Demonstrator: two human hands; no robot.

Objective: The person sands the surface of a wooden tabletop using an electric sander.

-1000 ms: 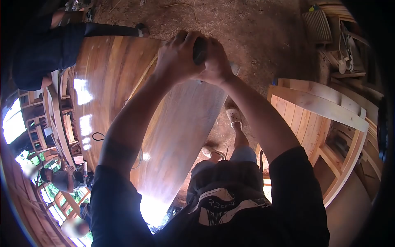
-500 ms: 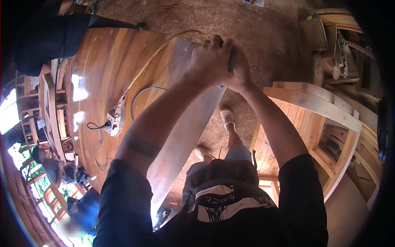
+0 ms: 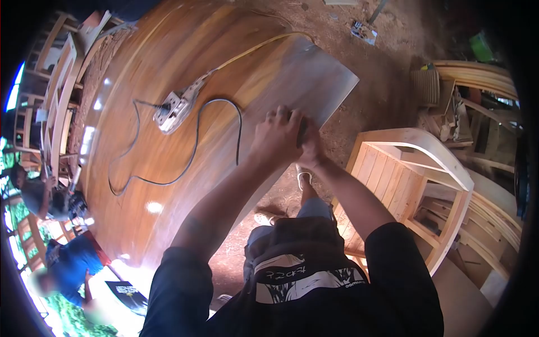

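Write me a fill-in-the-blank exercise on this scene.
1. A dark object shows between the left hand and the ____ hand.
2. In the picture, the white power strip lies to the ____ of both hands.
3. On the wooden slab, the curling cord is dark, while the straighter cable is ____.

Missing words: right; left; yellow.

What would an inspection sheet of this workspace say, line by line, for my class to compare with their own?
Surface: wooden tabletop, glossy brown, with a duller greyish band.
Job's things: dark object, mostly covered; can't identify it.
Clutter: power strip lying on the tabletop.
Grip: left hand and right hand closed around the dark object.
Cables: yellow cord; dark cable winding across the tabletop.
Surroundings: slatted wooden piece, stacked boards, person in blue.
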